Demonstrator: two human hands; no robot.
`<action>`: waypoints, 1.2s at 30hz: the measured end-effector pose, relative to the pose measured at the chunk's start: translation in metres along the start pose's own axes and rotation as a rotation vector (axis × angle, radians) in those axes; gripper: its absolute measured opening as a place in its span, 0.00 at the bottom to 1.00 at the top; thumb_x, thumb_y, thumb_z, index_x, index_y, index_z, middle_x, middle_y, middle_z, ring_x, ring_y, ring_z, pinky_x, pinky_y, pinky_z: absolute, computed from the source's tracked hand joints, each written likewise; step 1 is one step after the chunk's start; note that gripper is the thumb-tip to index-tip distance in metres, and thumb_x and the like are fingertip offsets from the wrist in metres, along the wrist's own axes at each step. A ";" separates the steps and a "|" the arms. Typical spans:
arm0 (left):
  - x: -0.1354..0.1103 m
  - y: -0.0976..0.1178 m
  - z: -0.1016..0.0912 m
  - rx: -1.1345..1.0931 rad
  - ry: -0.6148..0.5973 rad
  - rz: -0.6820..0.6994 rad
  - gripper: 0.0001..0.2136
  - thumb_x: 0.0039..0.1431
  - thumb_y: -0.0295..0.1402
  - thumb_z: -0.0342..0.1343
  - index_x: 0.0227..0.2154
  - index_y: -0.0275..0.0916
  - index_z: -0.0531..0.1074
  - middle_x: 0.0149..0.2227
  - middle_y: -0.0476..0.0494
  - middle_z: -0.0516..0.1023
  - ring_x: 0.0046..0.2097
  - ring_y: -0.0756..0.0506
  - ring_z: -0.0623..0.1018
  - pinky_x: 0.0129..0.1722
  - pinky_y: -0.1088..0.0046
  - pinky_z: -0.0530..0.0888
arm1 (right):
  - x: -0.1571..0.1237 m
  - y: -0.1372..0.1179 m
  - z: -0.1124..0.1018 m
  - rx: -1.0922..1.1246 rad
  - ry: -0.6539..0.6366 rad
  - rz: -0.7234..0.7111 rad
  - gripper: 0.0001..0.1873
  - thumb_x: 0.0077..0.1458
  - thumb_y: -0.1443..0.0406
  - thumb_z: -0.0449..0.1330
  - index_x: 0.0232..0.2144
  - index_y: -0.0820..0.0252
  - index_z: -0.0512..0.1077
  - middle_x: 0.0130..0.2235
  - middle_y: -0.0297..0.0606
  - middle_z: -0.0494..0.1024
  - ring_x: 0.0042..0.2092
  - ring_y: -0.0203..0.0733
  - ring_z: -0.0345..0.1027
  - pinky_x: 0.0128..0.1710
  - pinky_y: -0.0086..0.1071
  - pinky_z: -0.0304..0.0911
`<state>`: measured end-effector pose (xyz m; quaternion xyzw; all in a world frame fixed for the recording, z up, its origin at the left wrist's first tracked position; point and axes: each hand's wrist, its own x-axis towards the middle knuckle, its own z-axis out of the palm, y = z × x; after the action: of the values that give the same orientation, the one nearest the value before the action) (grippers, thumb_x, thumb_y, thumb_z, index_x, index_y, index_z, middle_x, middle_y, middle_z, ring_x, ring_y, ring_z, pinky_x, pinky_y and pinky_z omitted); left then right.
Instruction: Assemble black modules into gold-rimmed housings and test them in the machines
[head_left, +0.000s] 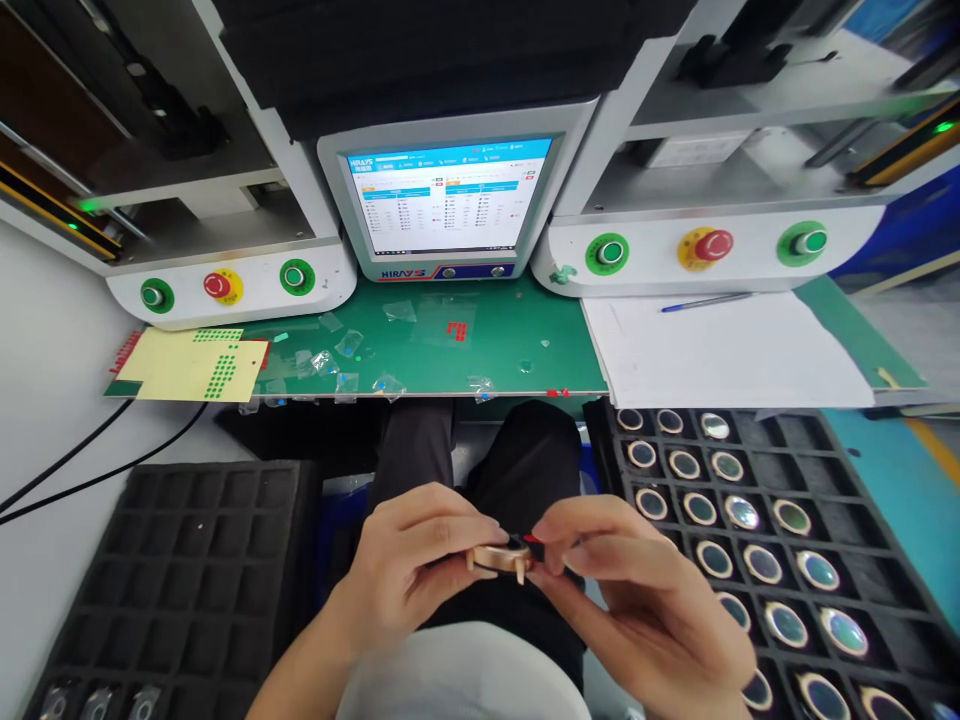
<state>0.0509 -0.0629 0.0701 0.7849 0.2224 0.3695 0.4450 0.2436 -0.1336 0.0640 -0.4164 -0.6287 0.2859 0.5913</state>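
Over my lap, a gold-rimmed watch case with short lugs is held nearly edge-on. My left hand grips its left side between thumb and fingers. At its right side, my right hand has thumb and fingers pinched together against the case. A small bit of red shows by the right fingertips; what it belongs to is too small to tell. The face of the case is mostly turned away.
A black tray at the right holds rows of similar round cases. Another black tray is at the left. The green bench bears clear film scraps, a yellow sticker sheet, papers and a pen. A monitor stands between two button-fronted machines.
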 end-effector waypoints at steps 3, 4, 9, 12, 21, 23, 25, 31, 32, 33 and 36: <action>-0.001 -0.001 0.001 -0.023 0.020 0.001 0.11 0.68 0.36 0.53 0.46 0.38 0.76 0.37 0.38 0.80 0.38 0.46 0.80 0.38 0.73 0.77 | 0.000 0.000 0.003 -0.020 0.057 -0.025 0.27 0.50 0.84 0.60 0.48 0.56 0.68 0.40 0.37 0.77 0.39 0.37 0.75 0.36 0.30 0.76; -0.002 -0.001 0.001 -0.028 0.023 0.003 0.11 0.68 0.36 0.54 0.46 0.37 0.76 0.37 0.38 0.80 0.38 0.46 0.80 0.38 0.73 0.77 | 0.000 -0.001 0.004 -0.027 0.069 -0.032 0.27 0.50 0.84 0.60 0.48 0.56 0.68 0.40 0.37 0.77 0.39 0.37 0.75 0.36 0.29 0.76; -0.001 -0.001 0.000 -0.022 0.016 0.000 0.10 0.68 0.36 0.54 0.46 0.39 0.76 0.36 0.39 0.80 0.37 0.45 0.80 0.36 0.72 0.78 | 0.000 -0.001 0.005 -0.012 0.054 -0.038 0.28 0.50 0.84 0.60 0.49 0.57 0.67 0.40 0.37 0.77 0.39 0.37 0.76 0.37 0.29 0.77; -0.001 -0.003 -0.003 -0.062 -0.052 0.003 0.11 0.69 0.36 0.53 0.47 0.40 0.76 0.37 0.39 0.81 0.37 0.45 0.80 0.37 0.71 0.78 | -0.002 -0.002 -0.001 0.006 -0.061 -0.030 0.28 0.52 0.85 0.58 0.50 0.56 0.66 0.43 0.39 0.75 0.40 0.37 0.75 0.39 0.30 0.76; -0.001 -0.006 -0.002 -0.072 -0.007 -0.003 0.10 0.67 0.37 0.55 0.45 0.38 0.77 0.34 0.40 0.81 0.36 0.46 0.80 0.36 0.72 0.77 | -0.001 -0.005 0.006 -0.123 0.019 -0.076 0.22 0.53 0.84 0.57 0.45 0.58 0.66 0.43 0.37 0.74 0.40 0.35 0.75 0.39 0.27 0.77; -0.002 -0.007 -0.002 -0.078 0.009 -0.007 0.10 0.67 0.37 0.56 0.44 0.38 0.78 0.34 0.40 0.81 0.35 0.46 0.80 0.35 0.73 0.77 | -0.001 -0.005 0.010 -0.169 0.067 -0.084 0.19 0.54 0.82 0.59 0.43 0.59 0.67 0.41 0.37 0.76 0.40 0.35 0.76 0.40 0.26 0.78; -0.002 -0.008 -0.002 -0.086 0.014 -0.009 0.11 0.67 0.37 0.56 0.45 0.39 0.78 0.34 0.39 0.81 0.35 0.45 0.80 0.35 0.72 0.77 | -0.001 -0.005 0.012 -0.205 0.094 -0.091 0.17 0.54 0.81 0.61 0.42 0.60 0.68 0.41 0.37 0.77 0.40 0.35 0.77 0.39 0.25 0.78; -0.001 -0.009 -0.001 -0.024 0.047 0.003 0.11 0.67 0.36 0.56 0.46 0.39 0.78 0.34 0.39 0.81 0.35 0.44 0.80 0.35 0.72 0.78 | -0.004 -0.005 0.009 -0.311 0.100 -0.087 0.16 0.54 0.79 0.62 0.41 0.58 0.69 0.40 0.37 0.77 0.36 0.35 0.77 0.37 0.26 0.79; -0.001 -0.009 0.000 -0.001 0.058 0.007 0.10 0.67 0.35 0.56 0.46 0.39 0.78 0.34 0.39 0.81 0.35 0.45 0.81 0.35 0.72 0.78 | -0.004 -0.004 0.008 -0.327 0.089 -0.090 0.16 0.53 0.80 0.61 0.40 0.58 0.69 0.40 0.37 0.76 0.36 0.35 0.77 0.37 0.27 0.79; 0.000 -0.008 0.000 0.024 0.072 0.011 0.10 0.66 0.34 0.56 0.46 0.39 0.78 0.35 0.40 0.81 0.35 0.45 0.81 0.35 0.72 0.78 | -0.004 -0.004 0.008 -0.340 0.075 -0.094 0.16 0.53 0.80 0.60 0.39 0.58 0.69 0.41 0.37 0.75 0.37 0.35 0.77 0.38 0.27 0.79; 0.001 -0.008 0.002 0.086 0.114 0.009 0.09 0.66 0.31 0.56 0.45 0.39 0.78 0.34 0.41 0.81 0.34 0.46 0.81 0.33 0.74 0.78 | -0.004 -0.003 0.010 -0.330 0.044 -0.104 0.17 0.52 0.82 0.58 0.38 0.59 0.68 0.44 0.38 0.72 0.38 0.33 0.76 0.40 0.27 0.78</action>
<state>0.0533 -0.0594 0.0630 0.7818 0.2596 0.4056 0.3960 0.2331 -0.1375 0.0629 -0.4810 -0.6748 0.1386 0.5423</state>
